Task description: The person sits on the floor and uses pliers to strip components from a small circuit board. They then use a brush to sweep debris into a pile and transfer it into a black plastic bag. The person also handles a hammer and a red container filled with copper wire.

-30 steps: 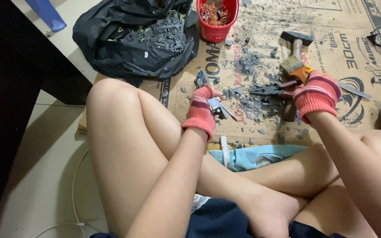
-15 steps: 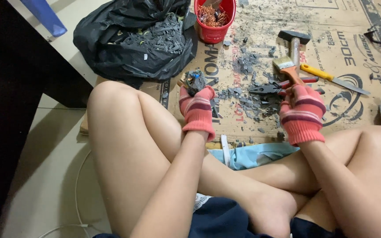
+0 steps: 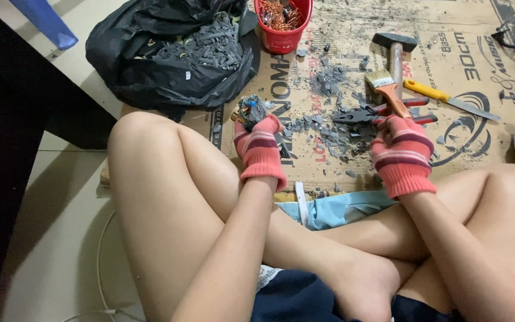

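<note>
Cardboard [image 3: 341, 24] covers the floor in front of me, and I sit cross-legged at its near edge, looking down at both gloved hands. My left hand [image 3: 261, 150], in a pink striped knit glove, is closed around a small dark electrical part [image 3: 250, 111] with bits of blue and copper showing at its top, held just above my left knee. My right hand [image 3: 402, 152], in a matching glove, is closed around the wooden handle of a paintbrush [image 3: 387, 88], whose bristles point away from me. Just beside that brush lie red-handled pliers [image 3: 369, 114] among grey plastic fragments [image 3: 328, 80] scattered over the cardboard. Farther out rest a hammer [image 3: 395, 52] and a yellow-handled blade tool [image 3: 448, 99]. At the far edge stands a red bucket [image 3: 282, 39] holding copper wire, and next to it a black bag [image 3: 168, 65] heaped with grey scraps. A light blue cloth [image 3: 341, 210] lies against my shins.
</note>
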